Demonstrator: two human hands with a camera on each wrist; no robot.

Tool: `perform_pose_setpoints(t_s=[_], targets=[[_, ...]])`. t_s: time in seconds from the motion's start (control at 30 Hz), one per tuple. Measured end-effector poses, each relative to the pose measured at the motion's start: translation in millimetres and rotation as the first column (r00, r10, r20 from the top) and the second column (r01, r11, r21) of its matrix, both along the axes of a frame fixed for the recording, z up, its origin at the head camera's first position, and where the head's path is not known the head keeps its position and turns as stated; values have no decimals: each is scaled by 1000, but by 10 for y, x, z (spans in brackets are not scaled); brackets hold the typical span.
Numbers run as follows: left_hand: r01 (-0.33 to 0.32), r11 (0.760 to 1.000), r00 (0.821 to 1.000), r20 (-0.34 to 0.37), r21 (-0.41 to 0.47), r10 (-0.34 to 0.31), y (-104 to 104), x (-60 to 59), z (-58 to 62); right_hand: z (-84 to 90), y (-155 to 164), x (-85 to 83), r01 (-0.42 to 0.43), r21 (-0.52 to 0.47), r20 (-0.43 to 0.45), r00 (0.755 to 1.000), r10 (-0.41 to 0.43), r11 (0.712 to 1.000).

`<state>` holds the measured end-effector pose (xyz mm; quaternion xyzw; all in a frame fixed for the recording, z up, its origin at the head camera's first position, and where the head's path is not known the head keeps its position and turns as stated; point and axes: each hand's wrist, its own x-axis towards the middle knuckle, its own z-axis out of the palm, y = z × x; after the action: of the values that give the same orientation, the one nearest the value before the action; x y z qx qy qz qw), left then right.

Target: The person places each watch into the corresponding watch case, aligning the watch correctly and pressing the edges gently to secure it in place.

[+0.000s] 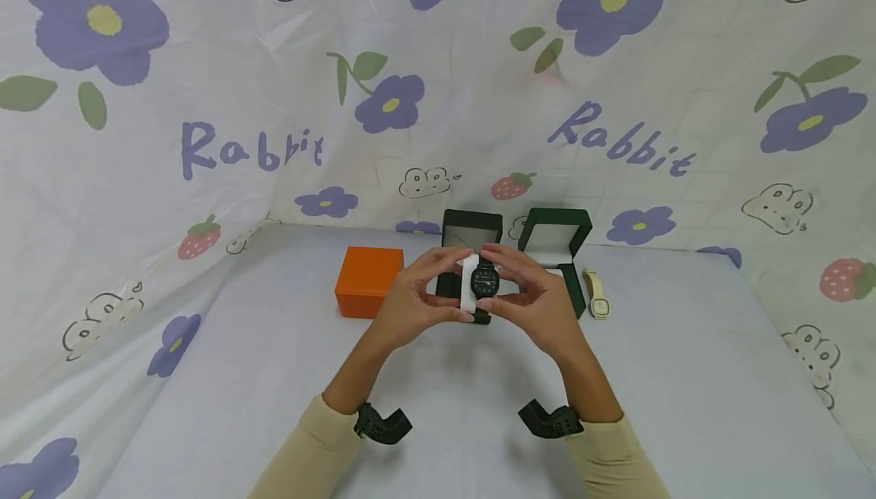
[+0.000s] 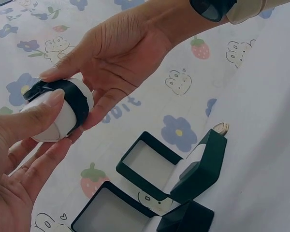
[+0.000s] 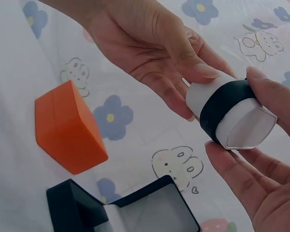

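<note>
Both hands hold a black wristwatch wrapped around a white watch cushion, raised above the table in front of the boxes. My left hand grips one end of the cushion between thumb and fingers. On the other side, my right hand pinches the watch, thumb on the lower strap and fingers on the upper. The dark strap circles the cushion's middle in the right wrist view. Its dial faces the head camera and is hidden in both wrist views.
Behind the hands stand an open black watch box and an open green watch box. A closed orange box sits to the left. To the right lies a gold watch. A patterned cloth hangs behind the white table.
</note>
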<state>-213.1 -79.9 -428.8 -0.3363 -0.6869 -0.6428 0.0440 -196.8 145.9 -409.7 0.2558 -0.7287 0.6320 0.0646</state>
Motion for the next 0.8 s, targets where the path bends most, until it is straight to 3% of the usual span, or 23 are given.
perform_pose_setpoints(t_s=[0.4,0.8], targets=[[4,1000,1000,13,24,-4,-11,10,9,10,-23,16,-85,-83,-14,996,84,993],[5,1000,1000,24,20,-6,-15,22,34,23,-31,30,-58,-14,-20,998,58,998]])
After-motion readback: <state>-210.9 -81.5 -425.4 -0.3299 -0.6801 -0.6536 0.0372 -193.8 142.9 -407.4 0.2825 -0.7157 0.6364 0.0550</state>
